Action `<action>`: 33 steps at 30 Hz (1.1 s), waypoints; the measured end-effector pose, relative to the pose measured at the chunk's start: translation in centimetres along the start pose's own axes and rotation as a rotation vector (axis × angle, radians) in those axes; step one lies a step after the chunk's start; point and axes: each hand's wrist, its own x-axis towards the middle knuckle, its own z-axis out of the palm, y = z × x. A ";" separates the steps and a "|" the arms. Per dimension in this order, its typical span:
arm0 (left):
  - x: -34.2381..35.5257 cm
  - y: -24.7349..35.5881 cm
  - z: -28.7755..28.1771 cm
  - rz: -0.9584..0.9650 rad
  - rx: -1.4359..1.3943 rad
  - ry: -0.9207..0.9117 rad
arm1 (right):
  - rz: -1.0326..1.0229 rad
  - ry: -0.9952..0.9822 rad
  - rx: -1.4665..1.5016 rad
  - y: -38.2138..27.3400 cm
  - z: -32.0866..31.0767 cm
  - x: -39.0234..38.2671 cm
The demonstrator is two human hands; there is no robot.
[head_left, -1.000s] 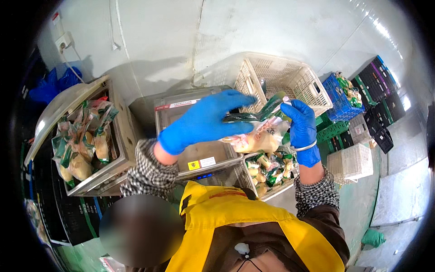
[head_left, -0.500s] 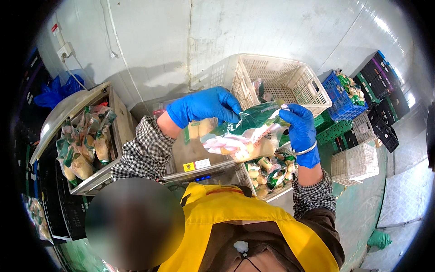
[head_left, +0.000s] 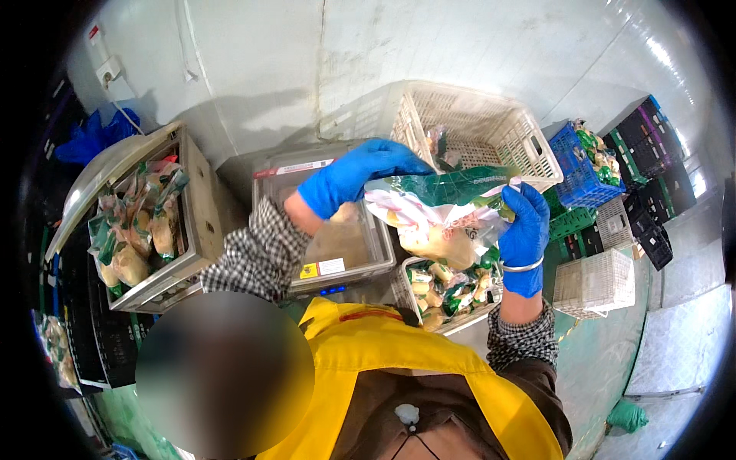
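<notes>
Both my hands wear blue gloves and hold one plastic bag stretched between them. The bag has a green upper band, pink-and-white print and a pale, rounded food piece in its lower part. My left hand is closed on the bag's upper left edge, its fingertips partly hidden behind the film. At the upper right corner my right hand pinches the film between thumb and fingers. Under my left forearm is a machine with a clear lid that is down, pale pieces showing through it.
At left, a chamber machine with its lid raised holds several filled bags. A white crate stands behind my hands; a smaller white crate below them holds packed bags. Farther right are a blue crate and stacked crates.
The bag and both hands have shifted a little to the right. The bag is spread wider and hangs more upright, and the clear-lidded machine shows more fully.
</notes>
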 end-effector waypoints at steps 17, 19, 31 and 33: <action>-2.1 -4.5 2.9 0.399 -0.109 0.684 | -0.140 0.156 0.174 3.5 -2.7 1.8; -2.5 -4.2 2.8 0.400 -0.243 0.624 | 0.017 0.214 0.383 3.3 -2.0 2.0; -5.0 -5.3 2.9 0.386 -0.367 0.671 | -0.080 0.218 0.305 4.1 -0.6 2.2; -5.1 -5.3 2.7 0.390 -0.361 0.706 | -0.027 0.215 0.356 3.5 -0.1 2.1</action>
